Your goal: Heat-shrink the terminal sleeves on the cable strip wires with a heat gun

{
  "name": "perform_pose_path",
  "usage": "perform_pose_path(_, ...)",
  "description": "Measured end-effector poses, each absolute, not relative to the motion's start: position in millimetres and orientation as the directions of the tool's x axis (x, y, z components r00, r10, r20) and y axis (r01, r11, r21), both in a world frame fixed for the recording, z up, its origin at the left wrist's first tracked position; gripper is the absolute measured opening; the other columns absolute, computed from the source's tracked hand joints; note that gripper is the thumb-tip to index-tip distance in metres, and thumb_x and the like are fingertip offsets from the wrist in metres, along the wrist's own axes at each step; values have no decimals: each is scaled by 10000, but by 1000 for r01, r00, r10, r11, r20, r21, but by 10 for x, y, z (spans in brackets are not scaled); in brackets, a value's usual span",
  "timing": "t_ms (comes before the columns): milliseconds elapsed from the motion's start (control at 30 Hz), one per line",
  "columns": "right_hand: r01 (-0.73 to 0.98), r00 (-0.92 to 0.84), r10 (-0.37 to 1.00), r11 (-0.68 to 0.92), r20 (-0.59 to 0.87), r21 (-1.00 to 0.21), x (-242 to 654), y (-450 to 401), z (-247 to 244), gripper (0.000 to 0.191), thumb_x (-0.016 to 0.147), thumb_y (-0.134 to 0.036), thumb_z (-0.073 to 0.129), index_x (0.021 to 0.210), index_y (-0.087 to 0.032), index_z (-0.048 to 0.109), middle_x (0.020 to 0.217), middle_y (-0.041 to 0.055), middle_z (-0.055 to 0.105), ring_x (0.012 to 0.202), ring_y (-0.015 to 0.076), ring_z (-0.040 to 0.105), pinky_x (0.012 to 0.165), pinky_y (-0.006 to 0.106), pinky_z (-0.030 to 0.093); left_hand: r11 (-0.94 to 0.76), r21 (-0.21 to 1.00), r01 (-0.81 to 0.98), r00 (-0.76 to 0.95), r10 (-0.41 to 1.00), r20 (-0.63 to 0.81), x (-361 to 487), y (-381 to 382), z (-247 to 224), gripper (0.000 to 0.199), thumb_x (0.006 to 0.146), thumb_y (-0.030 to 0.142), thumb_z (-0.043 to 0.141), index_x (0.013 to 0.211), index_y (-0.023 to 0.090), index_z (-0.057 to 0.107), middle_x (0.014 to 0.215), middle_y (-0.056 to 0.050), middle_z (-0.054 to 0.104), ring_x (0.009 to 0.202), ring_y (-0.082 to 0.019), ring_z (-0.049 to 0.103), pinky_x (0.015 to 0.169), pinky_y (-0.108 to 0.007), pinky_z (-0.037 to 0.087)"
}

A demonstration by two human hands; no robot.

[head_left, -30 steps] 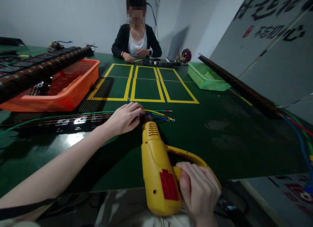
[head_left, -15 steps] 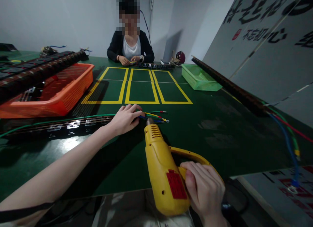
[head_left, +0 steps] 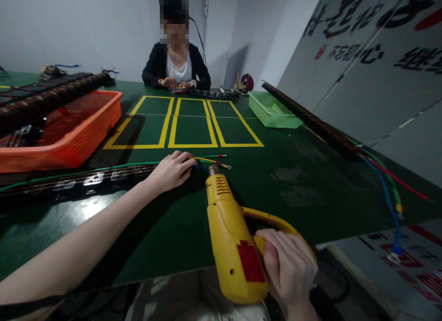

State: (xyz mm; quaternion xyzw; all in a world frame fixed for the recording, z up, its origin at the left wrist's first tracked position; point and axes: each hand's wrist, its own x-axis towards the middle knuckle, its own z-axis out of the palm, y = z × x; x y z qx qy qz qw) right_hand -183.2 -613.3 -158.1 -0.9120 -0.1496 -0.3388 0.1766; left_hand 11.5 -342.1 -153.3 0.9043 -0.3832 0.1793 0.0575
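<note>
- A pale, blue-grey back wall (head_left: 79, 31) stands behind the table, plain on the left.
- A dark cable (head_left: 198, 33) hangs down it near the corner.
- Past the corner, a side wall (head_left: 257, 21) carries a soft shadow (head_left: 238, 65).
- On the right, a grey panel (head_left: 331, 77) bears large black characters and some red.
- The green tabletop (head_left: 255, 173) has three yellow-outlined rectangles (head_left: 192, 146).
- Light is dim, with a bright glare (head_left: 91, 207) on the tabletop's left.
</note>
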Motion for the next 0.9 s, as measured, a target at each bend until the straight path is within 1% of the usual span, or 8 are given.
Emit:
perform_pose_path(133, 395, 735, 157, -890, 659, -229, -1822, -5927, -1568, 251, 914, -167, 357, 866, -173, 603, 776, 25, 666, 705, 128, 562, 708, 297, 342, -717, -34, -696, 649, -649, 396, 115, -3426, -1558, 279, 892, 225, 420, 1142, 197, 541, 1184, -102, 541, 1035, -249, 501, 879, -412, 479)
perform_pose_path(333, 390, 732, 117, -879, 671, -272, -1762, -5652, -1592, 283, 927, -195, 344, 819, -173, 605, 728, 26, 649, 678, 131, 544, 685, 310, 308, -709, 47, -704, 643, -608, 465, 135, -3408, -1568, 207, 881, 204, 424, 1043, 152, 541, 1158, -134, 524, 1043, -245, 518, 869, -400, 491)
perform_pose_path(467, 388, 729, 101, -876, 677, -286, -1747, -5617, -1614, 303, 937, -213, 332, 807, -176, 603, 716, 24, 643, 671, 132, 531, 682, 312, 295, -706, 58, -706, 641, -601, 478, 144, -3396, -1572, 185, 893, 210, 403, 1008, 152, 535, 1128, -132, 525, 1041, -240, 522, 868, -397, 494)
perform_pose_path(567, 385, 737, 105, -877, 668, -287, -1742, -5632, -1613, 304, 939, -221, 336, 801, -181, 604, 713, 17, 642, 669, 128, 533, 683, 306, 296, -708, 53, -704, 630, -589, 506, 142, -3387, -1576, 183, 904, 228, 395, 982, 146, 538, 1104, -132, 528, 1020, -234, 524, 863, -386, 495)
perform_pose_path(667, 380, 751, 116, -882, 650, -280, -1738, -5705, -1587, 298, 939, -215, 343, 802, -184, 606, 713, 11, 645, 670, 123, 542, 689, 298, 304, -706, 73, -705, 628, -572, 527, 136, -3387, -1571, 207, 925, 259, 375, 965, 148, 545, 1070, -120, 537, 989, -218, 529, 863, -373, 495)
perform_pose_path(800, 391, 759, 157, -886, 631, -249, -1737, -5926, -1547, 279, 929, -200, 362, 815, -190, 616, 738, 4, 662, 680, 115, 557, 691, 282, 321, -700, 93, -708, 634, -574, 518, 132, -3408, -1557, 245, 944, 273, 332, 980, 158, 546, 1053, -110, 548, 984, -218, 528, 883, -397, 487)
perform_pose_path(900, 384, 752, 155, -893, 641, -234, -1741, -6102, -1554, 284, 928, -186, 361, 814, -190, 621, 753, 1, 669, 685, 113, 562, 693, 276, 333, -707, 124, -696, 656, -557, 509, 132, -3422, -1550, 264, 955, 278, 302, 1004, 161, 533, 1046, -109, 545, 987, -222, 532, 880, -403, 487)
